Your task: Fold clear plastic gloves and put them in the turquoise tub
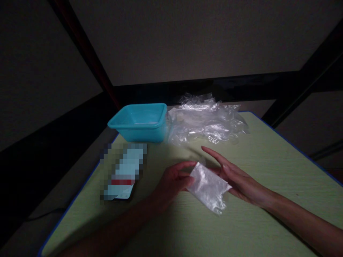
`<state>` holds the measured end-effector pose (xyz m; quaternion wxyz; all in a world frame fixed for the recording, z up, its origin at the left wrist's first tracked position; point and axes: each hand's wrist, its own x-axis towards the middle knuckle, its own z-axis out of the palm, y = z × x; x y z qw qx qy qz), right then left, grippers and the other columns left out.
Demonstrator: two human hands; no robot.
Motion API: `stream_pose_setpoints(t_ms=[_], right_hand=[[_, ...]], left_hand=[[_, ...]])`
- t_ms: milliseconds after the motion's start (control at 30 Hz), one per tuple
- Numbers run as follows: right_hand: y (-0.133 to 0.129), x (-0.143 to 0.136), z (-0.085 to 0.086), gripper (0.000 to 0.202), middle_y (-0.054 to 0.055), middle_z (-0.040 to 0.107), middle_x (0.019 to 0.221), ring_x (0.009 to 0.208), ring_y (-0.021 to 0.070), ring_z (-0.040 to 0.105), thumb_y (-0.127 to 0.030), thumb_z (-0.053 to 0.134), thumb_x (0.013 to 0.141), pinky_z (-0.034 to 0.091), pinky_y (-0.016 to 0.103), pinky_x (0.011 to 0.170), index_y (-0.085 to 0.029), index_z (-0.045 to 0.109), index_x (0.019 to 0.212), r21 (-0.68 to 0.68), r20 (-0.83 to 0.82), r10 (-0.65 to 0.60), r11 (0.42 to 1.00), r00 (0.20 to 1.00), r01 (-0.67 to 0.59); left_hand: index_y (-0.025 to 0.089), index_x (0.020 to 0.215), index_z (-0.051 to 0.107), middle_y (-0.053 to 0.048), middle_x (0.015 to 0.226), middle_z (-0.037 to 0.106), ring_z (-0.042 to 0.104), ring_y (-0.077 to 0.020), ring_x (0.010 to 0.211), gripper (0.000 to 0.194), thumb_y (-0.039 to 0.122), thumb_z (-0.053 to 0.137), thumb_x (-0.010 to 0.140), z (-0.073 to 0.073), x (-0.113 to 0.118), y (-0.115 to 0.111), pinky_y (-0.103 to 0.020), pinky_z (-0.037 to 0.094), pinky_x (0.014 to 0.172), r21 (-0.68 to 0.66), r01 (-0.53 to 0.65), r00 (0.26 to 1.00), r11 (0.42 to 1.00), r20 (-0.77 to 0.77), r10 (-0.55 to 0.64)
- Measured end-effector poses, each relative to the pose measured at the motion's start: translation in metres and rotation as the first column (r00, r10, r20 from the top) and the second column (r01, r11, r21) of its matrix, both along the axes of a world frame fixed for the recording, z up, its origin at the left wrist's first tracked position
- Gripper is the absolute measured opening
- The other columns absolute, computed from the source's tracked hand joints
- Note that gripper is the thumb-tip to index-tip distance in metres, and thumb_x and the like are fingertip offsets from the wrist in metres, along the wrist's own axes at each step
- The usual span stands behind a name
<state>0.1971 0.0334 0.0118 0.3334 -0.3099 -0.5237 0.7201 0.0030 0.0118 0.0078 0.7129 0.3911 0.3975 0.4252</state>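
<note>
A small folded clear plastic bag (207, 187), crinkled at its lower end, hangs above the table in front of me. My left hand (174, 180) pinches its left edge between thumb and fingers. On the other side, my right hand (238, 178) is open, with one digit stretched up and away. Its other fingers pass partly behind the bag, so I cannot tell whether they touch it. Beyond both hands lies a loose heap of clear plastic bags (211, 123).
A turquoise plastic basin (142, 132) stands at the back left, against the heap. Nearer, a phone-like device (124, 195) with a pixelated screen lies on the pale green table (268, 160). The table has a blue edge. Behind it rises a wall with dark trim.
</note>
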Motion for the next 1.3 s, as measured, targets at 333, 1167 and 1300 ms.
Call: stream_pose_setpoints(t_ms=[333,1167,1300], right_hand=[[-0.0041,-0.005,0.0039,0.032,-0.002,0.071,0.091,0.07,0.011,0.063,-0.02,0.064,0.076,0.051,0.024,0.062,-0.029,0.066,0.106,0.285,0.087,-0.01,0.958,0.996,-0.015],[-0.0099,-0.0062,0.0031,0.045,0.002,0.058,0.126,0.112,0.0209,0.056,-0.025,0.057,0.084,0.046,0.043,0.093,-0.032,0.048,0.128,0.47,0.226,-0.082,0.882,0.971,-0.035],[-0.0098,-0.0059,0.0028,0.048,0.003,0.051,0.134,0.122,0.0211,0.047,-0.025,0.057,0.085,0.036,0.046,0.102,-0.031,0.044,0.13,0.503,0.232,-0.09,0.864,0.968,-0.04]], left_hand=[[0.014,0.112,0.053,0.002,0.057,0.064,0.055,-0.0127,0.053,0.051,0.022,0.065,0.063,0.0017,-0.0008,0.0006,-0.021,0.037,0.053,0.103,-0.011,0.97,0.995,-0.239,0.036],[0.013,0.124,0.053,0.001,0.06,0.064,0.055,-0.0127,0.053,0.061,0.025,0.065,0.065,-0.003,-0.0013,-0.0004,-0.021,0.038,0.054,0.1,0.019,0.969,0.995,-0.247,0.006],[0.012,0.127,0.051,0.0,0.062,0.066,0.057,-0.0139,0.055,0.065,0.027,0.066,0.065,-0.0043,-0.0018,-0.0005,-0.023,0.04,0.056,0.079,0.009,0.968,0.997,-0.251,0.011]])
